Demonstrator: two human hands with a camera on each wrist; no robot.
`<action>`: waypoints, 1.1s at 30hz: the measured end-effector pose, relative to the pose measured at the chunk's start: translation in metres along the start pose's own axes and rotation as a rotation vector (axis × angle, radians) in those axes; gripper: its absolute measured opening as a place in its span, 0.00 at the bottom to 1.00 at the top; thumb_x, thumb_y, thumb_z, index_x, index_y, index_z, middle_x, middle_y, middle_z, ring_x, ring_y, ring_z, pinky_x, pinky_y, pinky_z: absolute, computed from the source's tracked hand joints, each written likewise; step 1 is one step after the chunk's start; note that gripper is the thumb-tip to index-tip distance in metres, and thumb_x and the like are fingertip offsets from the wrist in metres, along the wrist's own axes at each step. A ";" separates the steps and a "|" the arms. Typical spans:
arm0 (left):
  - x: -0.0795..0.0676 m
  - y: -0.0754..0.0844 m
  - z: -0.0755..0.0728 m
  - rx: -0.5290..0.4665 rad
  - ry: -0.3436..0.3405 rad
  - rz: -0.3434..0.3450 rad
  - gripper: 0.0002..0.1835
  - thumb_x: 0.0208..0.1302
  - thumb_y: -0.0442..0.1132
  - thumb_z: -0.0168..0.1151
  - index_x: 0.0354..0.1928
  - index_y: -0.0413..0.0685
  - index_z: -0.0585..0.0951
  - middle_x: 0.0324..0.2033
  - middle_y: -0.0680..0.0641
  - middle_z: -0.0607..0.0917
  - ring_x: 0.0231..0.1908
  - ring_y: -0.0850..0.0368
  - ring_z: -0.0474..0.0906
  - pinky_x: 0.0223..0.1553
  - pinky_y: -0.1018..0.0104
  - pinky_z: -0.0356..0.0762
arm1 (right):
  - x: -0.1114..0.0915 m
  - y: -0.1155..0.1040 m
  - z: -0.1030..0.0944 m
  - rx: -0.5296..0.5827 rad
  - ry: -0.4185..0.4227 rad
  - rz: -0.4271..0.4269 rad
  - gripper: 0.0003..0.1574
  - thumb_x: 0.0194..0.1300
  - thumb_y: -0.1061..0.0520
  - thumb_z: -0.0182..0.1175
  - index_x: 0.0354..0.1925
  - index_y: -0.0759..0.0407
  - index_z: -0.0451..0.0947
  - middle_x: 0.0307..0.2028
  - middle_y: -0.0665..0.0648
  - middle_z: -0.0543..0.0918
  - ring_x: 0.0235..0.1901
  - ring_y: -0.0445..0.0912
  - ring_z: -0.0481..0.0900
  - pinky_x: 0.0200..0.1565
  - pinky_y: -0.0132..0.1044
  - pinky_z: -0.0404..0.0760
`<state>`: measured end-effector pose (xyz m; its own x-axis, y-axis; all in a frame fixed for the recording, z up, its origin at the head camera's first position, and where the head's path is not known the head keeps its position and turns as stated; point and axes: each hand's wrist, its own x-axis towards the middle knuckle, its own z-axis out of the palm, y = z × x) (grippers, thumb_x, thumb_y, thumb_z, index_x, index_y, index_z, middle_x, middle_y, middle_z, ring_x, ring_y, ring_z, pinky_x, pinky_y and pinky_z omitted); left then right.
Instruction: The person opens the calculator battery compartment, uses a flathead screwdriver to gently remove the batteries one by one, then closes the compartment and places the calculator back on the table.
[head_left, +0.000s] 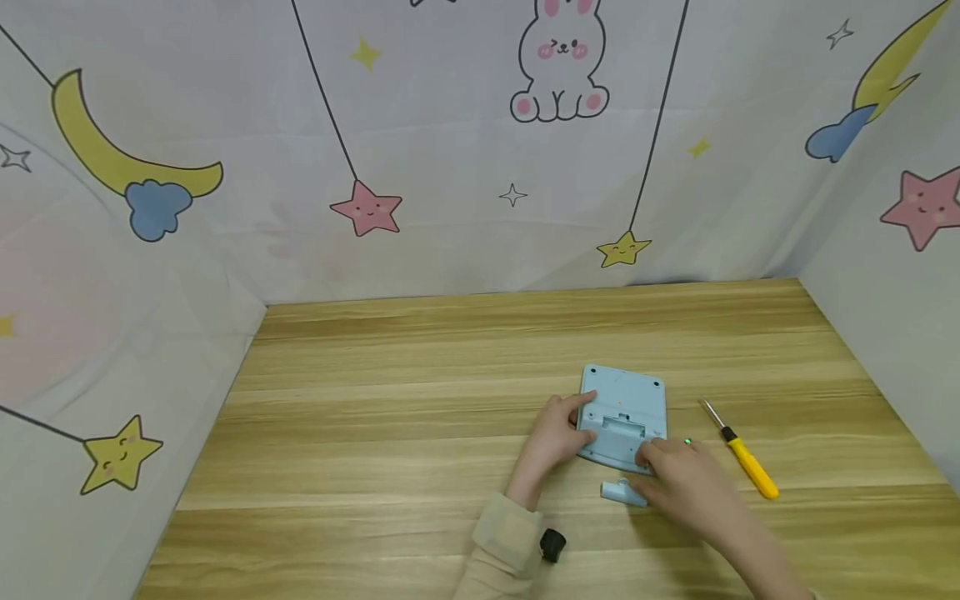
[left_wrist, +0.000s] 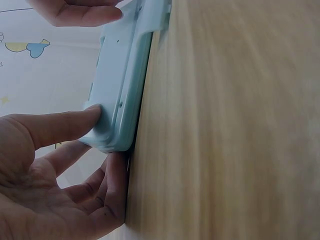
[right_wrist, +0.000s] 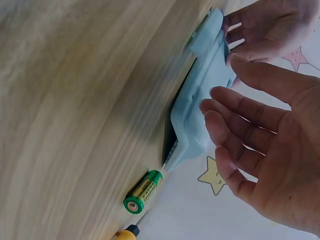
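A light blue device (head_left: pixel 626 396), apparently a calculator, lies back side up on the table, its battery compartment (head_left: pixel 624 427) uncovered. My left hand (head_left: pixel 555 433) grips its left edge, thumb on the back and fingers at the side and underneath. Over the lower right corner is my right hand (head_left: pixel 686 483), palm down with loosely bent fingers; the right wrist view shows nothing held in them (right_wrist: pixel 260 135). Whether its fingertips touch the device is unclear. A small light blue battery cover (head_left: pixel 622 492) lies just in front of the device, partly hidden by the right hand.
A green battery (right_wrist: pixel 143 192) lies right of the device, mostly hidden by the right hand in the head view. Further right rests a screwdriver (head_left: pixel 742 454) with a yellow handle. A black object (head_left: pixel 552 545) sits beside the left sleeve. Patterned cloth (head_left: pixel 450 150) hangs behind the wooden table.
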<state>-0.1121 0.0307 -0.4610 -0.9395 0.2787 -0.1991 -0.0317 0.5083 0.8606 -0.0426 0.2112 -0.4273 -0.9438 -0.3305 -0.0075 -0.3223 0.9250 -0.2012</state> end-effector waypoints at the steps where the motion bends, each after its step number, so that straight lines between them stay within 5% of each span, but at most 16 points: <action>1: 0.000 0.000 0.000 0.000 0.000 -0.002 0.31 0.54 0.30 0.67 0.62 0.51 0.76 0.32 0.46 0.72 0.31 0.60 0.64 0.29 0.74 0.61 | 0.000 -0.001 0.001 -0.001 -0.001 -0.009 0.15 0.49 0.48 0.73 0.32 0.53 0.81 0.28 0.48 0.81 0.31 0.43 0.76 0.43 0.52 0.76; 14: -0.001 -0.001 -0.001 0.006 0.002 0.009 0.30 0.54 0.31 0.68 0.62 0.51 0.77 0.31 0.47 0.72 0.30 0.60 0.63 0.29 0.74 0.61 | 0.002 -0.009 0.009 -0.003 -0.051 -0.040 0.14 0.49 0.49 0.72 0.33 0.51 0.80 0.29 0.45 0.79 0.31 0.40 0.73 0.38 0.39 0.72; 33: -0.001 -0.002 0.001 0.007 0.008 -0.009 0.30 0.54 0.32 0.68 0.62 0.53 0.76 0.32 0.47 0.72 0.31 0.60 0.64 0.30 0.74 0.62 | 0.001 -0.013 0.016 -0.022 -0.053 -0.048 0.14 0.49 0.48 0.73 0.30 0.48 0.76 0.28 0.43 0.77 0.31 0.39 0.72 0.36 0.37 0.69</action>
<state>-0.1104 0.0304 -0.4626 -0.9421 0.2671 -0.2028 -0.0378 0.5164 0.8555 -0.0386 0.1959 -0.4405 -0.9220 -0.3839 -0.0502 -0.3697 0.9114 -0.1806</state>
